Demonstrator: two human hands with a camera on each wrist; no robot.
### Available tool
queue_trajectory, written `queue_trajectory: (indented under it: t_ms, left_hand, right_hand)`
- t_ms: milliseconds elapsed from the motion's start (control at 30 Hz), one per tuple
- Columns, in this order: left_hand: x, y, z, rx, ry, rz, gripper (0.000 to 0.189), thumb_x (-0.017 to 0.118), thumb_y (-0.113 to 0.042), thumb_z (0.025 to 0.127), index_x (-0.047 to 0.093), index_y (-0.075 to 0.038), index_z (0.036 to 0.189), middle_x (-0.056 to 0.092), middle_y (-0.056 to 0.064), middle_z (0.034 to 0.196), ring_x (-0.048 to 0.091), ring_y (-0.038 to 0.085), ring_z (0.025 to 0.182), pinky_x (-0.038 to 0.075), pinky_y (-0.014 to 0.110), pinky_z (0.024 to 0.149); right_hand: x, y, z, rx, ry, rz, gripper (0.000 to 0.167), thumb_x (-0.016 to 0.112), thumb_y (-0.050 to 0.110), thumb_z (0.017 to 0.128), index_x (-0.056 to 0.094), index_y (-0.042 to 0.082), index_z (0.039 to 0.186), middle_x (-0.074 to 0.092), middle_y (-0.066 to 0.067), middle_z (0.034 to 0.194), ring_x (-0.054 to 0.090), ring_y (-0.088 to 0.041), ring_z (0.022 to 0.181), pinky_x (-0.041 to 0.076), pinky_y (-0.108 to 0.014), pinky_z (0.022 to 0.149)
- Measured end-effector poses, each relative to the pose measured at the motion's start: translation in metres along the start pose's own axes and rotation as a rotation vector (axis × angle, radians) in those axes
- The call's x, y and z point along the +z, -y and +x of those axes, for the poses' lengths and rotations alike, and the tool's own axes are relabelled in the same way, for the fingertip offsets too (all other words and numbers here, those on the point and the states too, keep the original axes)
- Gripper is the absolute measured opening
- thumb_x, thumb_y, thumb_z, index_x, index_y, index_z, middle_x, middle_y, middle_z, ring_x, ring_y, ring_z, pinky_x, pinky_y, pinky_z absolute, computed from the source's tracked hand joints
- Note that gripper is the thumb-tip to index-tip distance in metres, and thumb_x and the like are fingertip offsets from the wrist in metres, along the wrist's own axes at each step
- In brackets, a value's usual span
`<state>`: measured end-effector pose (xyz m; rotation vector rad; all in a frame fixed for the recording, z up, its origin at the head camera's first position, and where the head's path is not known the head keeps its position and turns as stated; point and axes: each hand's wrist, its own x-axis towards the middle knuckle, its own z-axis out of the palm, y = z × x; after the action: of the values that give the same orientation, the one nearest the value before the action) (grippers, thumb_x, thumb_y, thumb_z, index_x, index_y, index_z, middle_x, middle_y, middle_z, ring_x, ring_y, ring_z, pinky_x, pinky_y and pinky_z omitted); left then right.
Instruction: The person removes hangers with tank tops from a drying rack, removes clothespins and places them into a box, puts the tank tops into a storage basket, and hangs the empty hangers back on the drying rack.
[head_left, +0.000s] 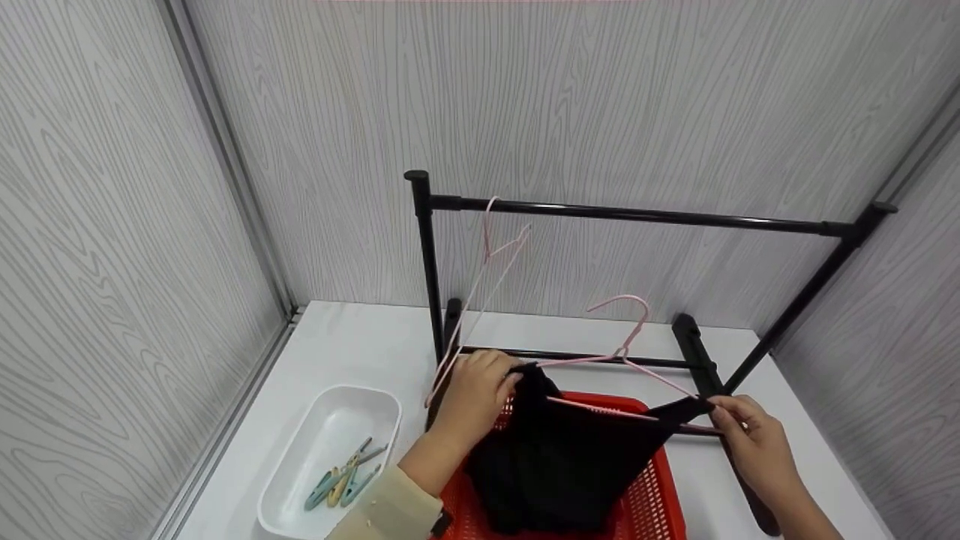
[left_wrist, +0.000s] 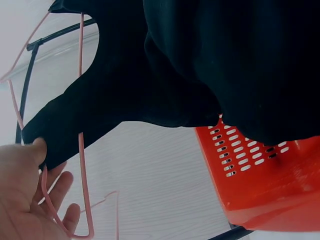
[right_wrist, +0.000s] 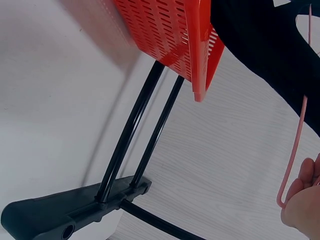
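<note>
A black sleeveless top (head_left: 555, 465) with wide straps hangs on a pink wire hanger (head_left: 628, 354) above a red basket (head_left: 664, 499). My left hand (head_left: 474, 394) pinches one strap at the hanger's left end; in the left wrist view, that hand's thumb (left_wrist: 37, 150) presses on the black fabric, with the hanger's bent end by the fingers. At the opposite end, my right hand (head_left: 757, 446) pinches the other strap and the hanger's tip. The hanger's hook points up and is free of the rack. In the right wrist view, the right hand (right_wrist: 304, 205) is partly cut off.
Behind stands a black rack (head_left: 637, 215), with another pink hanger (head_left: 480, 277) on its top bar near the left post. A white tray (head_left: 330, 405) on the left holds several clothespins (head_left: 345, 484). Wood-grain walls (head_left: 562, 112) enclose the white table (head_left: 247, 465).
</note>
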<state>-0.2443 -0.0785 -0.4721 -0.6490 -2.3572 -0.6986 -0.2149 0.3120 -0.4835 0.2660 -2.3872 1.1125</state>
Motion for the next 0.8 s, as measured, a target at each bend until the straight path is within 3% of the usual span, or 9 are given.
queue_trajectory:
  t_ms: [233, 500, 800]
  left_hand:
    - [-0.003, 0.007, -0.003, 0.01, -0.138, -0.132, 0.01, 0.072, -0.01, 0.092, 0.073, -0.013, 0.101, 0.069, -0.001, 0.094, 0.064, 0.018, 0.092, 0.051, 0.034, 0.084]
    - [-0.014, 0.013, -0.014, -0.09, -0.342, 0.018, 0.015, 0.079, -0.008, 0.086, 0.076, -0.013, 0.099, 0.071, -0.003, 0.095, 0.069, 0.016, 0.088, 0.057, 0.031, 0.073]
    - [-0.014, 0.016, -0.026, -0.143, -0.399, 0.006, 0.017, 0.077, 0.001, 0.084, 0.074, -0.003, 0.1, 0.069, 0.006, 0.094, 0.071, 0.022, 0.086, 0.058, 0.033, 0.073]
  right_hand:
    - [-0.004, 0.003, 0.001, 0.007, -0.002, 0.022, 0.015, 0.062, -0.006, 0.095, 0.073, 0.0, 0.102, 0.067, 0.005, 0.091, 0.058, 0.003, 0.081, 0.048, -0.009, 0.069]
    - [-0.009, 0.004, -0.001, 0.011, -0.026, 0.007, 0.013, 0.062, -0.006, 0.094, 0.073, -0.001, 0.1, 0.067, 0.007, 0.09, 0.056, 0.004, 0.083, 0.043, -0.009, 0.07]
    - [-0.015, -0.001, 0.0, 0.027, -0.044, 0.027, 0.013, 0.063, -0.009, 0.092, 0.072, -0.003, 0.101, 0.068, 0.007, 0.09, 0.057, 0.004, 0.082, 0.045, -0.009, 0.066]
